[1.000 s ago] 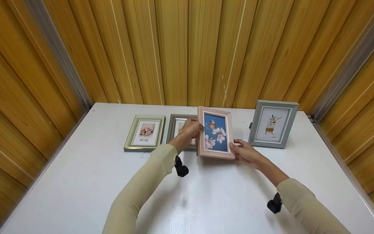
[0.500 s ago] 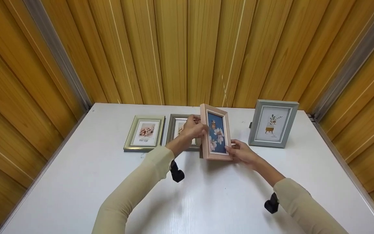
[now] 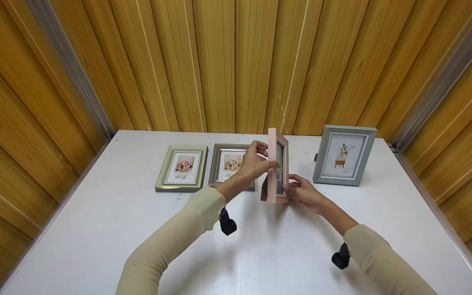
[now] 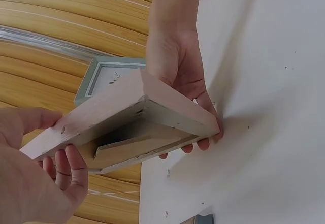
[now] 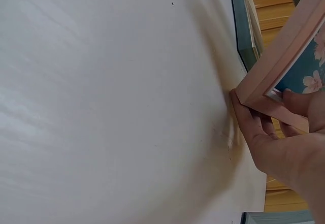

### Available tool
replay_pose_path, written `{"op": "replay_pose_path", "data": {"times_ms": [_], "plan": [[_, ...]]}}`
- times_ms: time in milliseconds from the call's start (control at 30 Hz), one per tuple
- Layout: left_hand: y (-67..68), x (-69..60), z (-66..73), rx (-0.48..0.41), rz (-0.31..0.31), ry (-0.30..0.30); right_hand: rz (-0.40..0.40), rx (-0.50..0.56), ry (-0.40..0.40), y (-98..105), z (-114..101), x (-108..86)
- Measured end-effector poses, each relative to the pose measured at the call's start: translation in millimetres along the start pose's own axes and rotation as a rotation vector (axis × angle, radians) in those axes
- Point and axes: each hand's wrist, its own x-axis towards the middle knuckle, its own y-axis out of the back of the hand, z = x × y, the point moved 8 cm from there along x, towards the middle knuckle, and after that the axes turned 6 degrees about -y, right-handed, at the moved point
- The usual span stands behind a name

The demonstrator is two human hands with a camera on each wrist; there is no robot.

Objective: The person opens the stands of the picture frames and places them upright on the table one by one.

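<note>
Both hands hold a pink picture frame (image 3: 272, 143), upright and turned nearly edge-on in the head view. My left hand (image 3: 256, 164) grips its left side, thumb in front and fingers behind. At its lower right side, my right hand (image 3: 305, 194) pinches the edge; in the right wrist view the thumb (image 5: 297, 101) lies on the front near a corner. Part of the blue flower picture (image 5: 289, 82) shows there. The left wrist view looks at the brown back panel (image 4: 147, 142), with a flap standing out from it.
On the white table (image 3: 96, 229), a pale gold frame (image 3: 161, 172) and a darker grey-gold frame (image 3: 212, 172) lie flat to the left. A grey-green frame (image 3: 319, 164) stands upright at the right. Wood-look walls (image 3: 215, 61) rise behind and beside.
The pink picture frame has swung from facing the head camera to nearly edge-on, its left edge moving right. My left hand has moved right with it; the right hand has hardly moved.
</note>
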Motion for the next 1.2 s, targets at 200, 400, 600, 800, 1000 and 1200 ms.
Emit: {"op": "replay_pose_path", "data": {"times_ms": [200, 400, 600, 800, 1000, 1200], "plan": [[-5.5, -1.4, 5.7, -0.017, -0.037, -0.033, -0.023, 0.041, 0.005, 0.6, -1.4, -2.8], [-9.3, -3.9, 10.0, -0.055, -0.09, -0.047, -0.08, 0.09, 0.014, -1.0, -2.1, -4.8], [-11.2, -3.0, 16.8, -0.043, -0.13, -0.081, -0.135, 0.13, 0.032, -0.1, -3.8, -5.9], [-13.2, -4.6, 19.6, 0.025, -0.241, -0.123, -0.224, 0.17, 0.067, -4.4, -9.1, -8.7], [-14.2, -9.5, 8.0, 0.023, -0.389, -0.102, -0.247, 0.225, 0.057, -5.0, -8.6, -9.4], [-15.8, -13.9, -0.8, 0.005, -0.467, -0.072, -0.228, 0.244, 0.042, -3.8, -5.2, -7.3]]}}
